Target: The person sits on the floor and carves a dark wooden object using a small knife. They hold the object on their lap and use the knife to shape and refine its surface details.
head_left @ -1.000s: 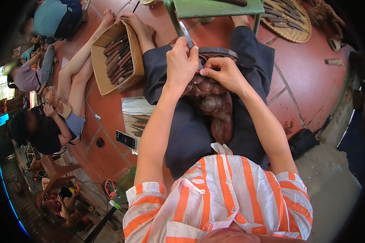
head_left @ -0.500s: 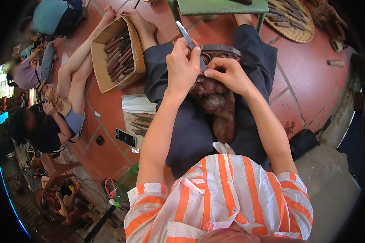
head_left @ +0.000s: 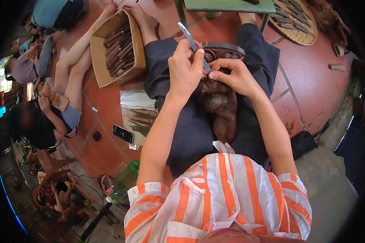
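Observation:
A slim, flat grey metal blade (head_left: 188,34) with a brighter upper end slants between my hands. My left hand (head_left: 185,68) grips it around the middle, thumb pressed against its face. At its lower end, my right hand (head_left: 232,76) is closed, with thumb and forefinger pinched by the tip. Whether the right fingers hold the blade itself or something small beside it is hard to tell. Beneath both hands a dark reddish-brown wood carving (head_left: 220,106) with rounded, polished forms rests between my legs. My hands hide part of its upper side.
A cardboard box (head_left: 96,60) of wooden-handled tools stands left of my leg. A phone (head_left: 123,134) lies near loose flat blades (head_left: 141,120). Ahead are a green stool (head_left: 227,5) and a woven tray (head_left: 309,37) of tools. People sit on the left, one holding a wood piece.
The blade's lower end and my right hand have shifted slightly right and down. My left hand keeps its grip. The whole view has moved a little.

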{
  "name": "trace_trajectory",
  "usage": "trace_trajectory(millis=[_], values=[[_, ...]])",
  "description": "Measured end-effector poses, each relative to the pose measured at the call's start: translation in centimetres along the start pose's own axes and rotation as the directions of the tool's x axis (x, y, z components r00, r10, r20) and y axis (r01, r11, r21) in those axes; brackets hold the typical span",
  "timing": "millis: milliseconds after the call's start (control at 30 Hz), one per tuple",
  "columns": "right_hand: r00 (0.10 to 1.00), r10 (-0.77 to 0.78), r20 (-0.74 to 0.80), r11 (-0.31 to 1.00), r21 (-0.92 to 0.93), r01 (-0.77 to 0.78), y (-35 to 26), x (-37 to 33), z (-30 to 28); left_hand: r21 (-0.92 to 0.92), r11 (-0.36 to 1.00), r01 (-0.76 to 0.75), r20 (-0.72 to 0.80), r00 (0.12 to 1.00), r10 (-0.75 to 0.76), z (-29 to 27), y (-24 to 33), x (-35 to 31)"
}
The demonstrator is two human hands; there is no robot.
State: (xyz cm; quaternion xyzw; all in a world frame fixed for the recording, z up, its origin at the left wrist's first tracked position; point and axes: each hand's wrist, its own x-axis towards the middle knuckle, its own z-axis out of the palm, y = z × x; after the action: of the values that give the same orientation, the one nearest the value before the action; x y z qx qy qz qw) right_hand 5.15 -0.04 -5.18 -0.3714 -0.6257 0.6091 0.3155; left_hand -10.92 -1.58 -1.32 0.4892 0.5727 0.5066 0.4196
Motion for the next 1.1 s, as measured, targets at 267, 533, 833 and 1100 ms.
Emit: trace_trajectory(millis=[267, 533, 833, 1100], values=[[0.995, 0.023, -0.100, 0.993, -0.116, -0.034, 0.7, -0.1, 1.2, 0.034, 0.997, -0.067, 0.020, 0.998, 0.066, -0.6, -1.9, 0.3], [0.995, -0.008, -0.102, 0.990, -0.143, -0.006, 0.7, 0.3, 0.8, 0.002, 0.999, -0.052, -0.006, 0.999, 0.052, -0.5, -0.9, 1.0], [0.998, -0.055, -0.043, 0.991, -0.128, 0.049, 0.1, 0.1, 0.6, 0.013, 0.992, -0.123, -0.019, 0.992, 0.123, -0.5, -0.9, 0.1], [0.996, -0.082, -0.018, 0.997, -0.010, 0.082, 0.0, -0.1, 1.0, -0.097, 0.994, -0.055, -0.019, 0.998, 0.054, -1.2, -0.4, -1.1]])
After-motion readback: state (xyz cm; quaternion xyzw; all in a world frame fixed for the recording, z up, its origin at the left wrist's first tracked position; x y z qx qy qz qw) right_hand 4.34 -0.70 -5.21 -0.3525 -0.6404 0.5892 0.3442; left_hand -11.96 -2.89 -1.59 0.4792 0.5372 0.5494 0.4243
